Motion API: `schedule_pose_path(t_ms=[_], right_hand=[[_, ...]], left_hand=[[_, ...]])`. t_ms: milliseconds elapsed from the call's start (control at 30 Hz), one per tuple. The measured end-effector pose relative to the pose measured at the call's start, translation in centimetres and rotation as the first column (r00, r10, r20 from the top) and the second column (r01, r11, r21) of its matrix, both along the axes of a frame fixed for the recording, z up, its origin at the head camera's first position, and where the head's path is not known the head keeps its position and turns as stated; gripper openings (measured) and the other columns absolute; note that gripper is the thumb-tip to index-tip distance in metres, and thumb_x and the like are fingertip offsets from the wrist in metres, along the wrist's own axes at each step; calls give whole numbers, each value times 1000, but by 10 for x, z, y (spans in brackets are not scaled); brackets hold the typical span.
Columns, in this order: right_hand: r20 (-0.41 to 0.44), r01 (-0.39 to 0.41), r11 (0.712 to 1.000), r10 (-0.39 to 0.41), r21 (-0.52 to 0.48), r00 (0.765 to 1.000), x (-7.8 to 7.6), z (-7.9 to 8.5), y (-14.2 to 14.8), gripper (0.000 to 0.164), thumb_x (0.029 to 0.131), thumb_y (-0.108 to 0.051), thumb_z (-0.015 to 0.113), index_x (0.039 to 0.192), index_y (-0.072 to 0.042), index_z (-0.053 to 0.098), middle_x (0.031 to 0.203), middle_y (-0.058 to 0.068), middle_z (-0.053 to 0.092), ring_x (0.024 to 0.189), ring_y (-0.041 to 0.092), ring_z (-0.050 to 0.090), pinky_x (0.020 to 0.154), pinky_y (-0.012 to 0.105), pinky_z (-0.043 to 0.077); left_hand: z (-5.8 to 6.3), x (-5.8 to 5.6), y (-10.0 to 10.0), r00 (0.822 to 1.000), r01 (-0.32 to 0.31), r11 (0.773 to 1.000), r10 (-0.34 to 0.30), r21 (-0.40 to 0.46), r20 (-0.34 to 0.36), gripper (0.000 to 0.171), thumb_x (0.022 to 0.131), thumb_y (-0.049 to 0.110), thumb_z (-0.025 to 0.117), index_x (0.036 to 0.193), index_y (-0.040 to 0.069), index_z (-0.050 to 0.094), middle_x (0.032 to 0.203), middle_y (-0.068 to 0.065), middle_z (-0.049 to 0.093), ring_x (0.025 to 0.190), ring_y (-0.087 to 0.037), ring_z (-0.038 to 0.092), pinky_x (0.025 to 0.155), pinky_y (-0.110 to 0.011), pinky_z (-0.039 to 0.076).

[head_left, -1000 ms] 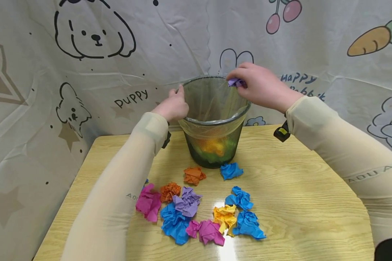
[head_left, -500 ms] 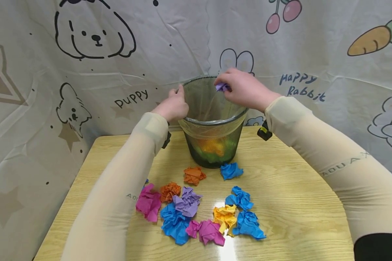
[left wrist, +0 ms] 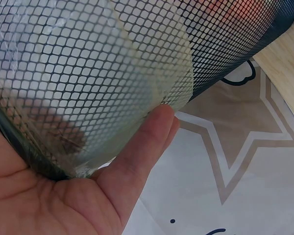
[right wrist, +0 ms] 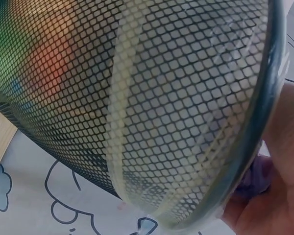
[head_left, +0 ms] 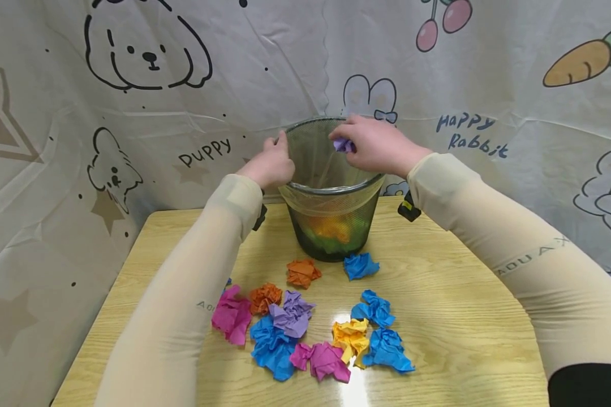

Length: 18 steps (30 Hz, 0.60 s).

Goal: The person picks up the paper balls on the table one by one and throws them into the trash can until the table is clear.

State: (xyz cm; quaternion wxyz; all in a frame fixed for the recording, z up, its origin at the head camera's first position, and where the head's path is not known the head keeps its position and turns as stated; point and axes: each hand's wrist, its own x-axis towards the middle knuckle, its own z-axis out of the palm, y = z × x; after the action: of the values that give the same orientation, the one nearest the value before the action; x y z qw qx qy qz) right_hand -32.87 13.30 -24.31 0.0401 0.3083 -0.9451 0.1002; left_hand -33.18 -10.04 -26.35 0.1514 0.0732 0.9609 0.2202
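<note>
A dark mesh wastebasket (head_left: 366,209) with a clear plastic liner folded over its rim stands at the back of the table. My left hand (head_left: 269,165) grips its left rim; in the left wrist view, fingers (left wrist: 149,129) lie along the outside of the mesh while part of the hand shows through it from inside. At the right side of the opening, my right hand (head_left: 382,146) pinches a crumpled ball of purple paper (head_left: 343,145). The right wrist view shows this purple paper (right wrist: 257,178) just past the rim, partly covered by the hand. Orange and green paper shows through the basket's lower wall.
Crumpled papers lie on the wooden table (head_left: 463,316) before the basket: orange (head_left: 303,273), blue (head_left: 360,266), magenta (head_left: 232,315), purple (head_left: 292,314) and yellow (head_left: 350,339), some touching. A printed white curtain (head_left: 265,45) hangs close behind. The left sleeve hides part of the table's left side.
My right hand has moved left and slightly down, bringing the purple paper from the basket's right rim in over the opening. My left hand stays on the rim.
</note>
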Motion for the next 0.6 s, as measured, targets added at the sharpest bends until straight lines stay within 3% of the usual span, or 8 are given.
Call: schedule_pose_path(t_ms=[133,233,400,600], right_hand=[[-2,6,998,-6,64,1000,0,1,1,56,97,-18,58,152,-15,52,154,17,44,135,39,45,110,56,37],[-11,20,994,-19,106,1000,1,1,1,59,98,-23,54,156,-19,46,162,17,35,146,43,31,117,61,23],[-35,41,990,-36,135,999,2,1,4,60,99,-29,46,158,-21,43,163,15,33,149,43,23,119,62,9],[-28,56,987,-52,149,998,1,1,8,63,100,-35,42,161,-23,37,166,13,29,151,44,17,120,62,3]], left_hand=[[1,0,0,1000,-4,1000,4,-5,4,78,100,8,26,159,14,-26,167,-20,-18,70,-22,44,73,-40,44],[3,2,0,1000,1,1000,-1,-8,9,78,101,8,25,159,14,-26,167,-20,-18,80,-26,51,77,-41,45],[5,5,0,1000,12,1000,-12,-7,14,78,100,9,26,159,14,-26,167,-21,-19,115,-36,53,93,-44,43],[6,6,-1,1000,24,1000,-24,-9,17,78,100,9,25,158,14,-27,166,-21,-20,126,-38,48,100,-45,40]])
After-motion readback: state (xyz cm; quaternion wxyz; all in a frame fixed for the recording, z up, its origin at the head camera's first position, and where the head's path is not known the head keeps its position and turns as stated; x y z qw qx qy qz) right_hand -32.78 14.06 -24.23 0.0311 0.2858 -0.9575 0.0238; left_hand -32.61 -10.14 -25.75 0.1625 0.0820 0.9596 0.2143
